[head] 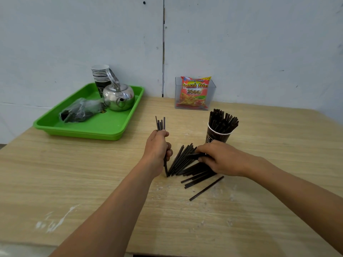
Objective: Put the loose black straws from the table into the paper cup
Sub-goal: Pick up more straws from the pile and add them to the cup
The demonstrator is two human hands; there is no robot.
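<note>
Left hand grips a bunch of straws, right hand picks at the pile beside the cup.

Left hand [157, 147] is closed round a bunch of straws [160, 123], held nearly upright, lower ends touching the table [92, 182]. Right hand [220, 158], set apart from the left, lies on the pile of straws [182, 161], fingers curled round a few of them. One single straw [206, 188] lies apart, nearer the person. Paper cup [217, 136] stands just behind the right hand, full of upright straws. Far left: green tray [104, 127] with kettle [118, 97], stack of cups [100, 76], plastic bag [81, 110]. By the wall, clear box [212, 89] holding a snack pack [194, 93].
</note>
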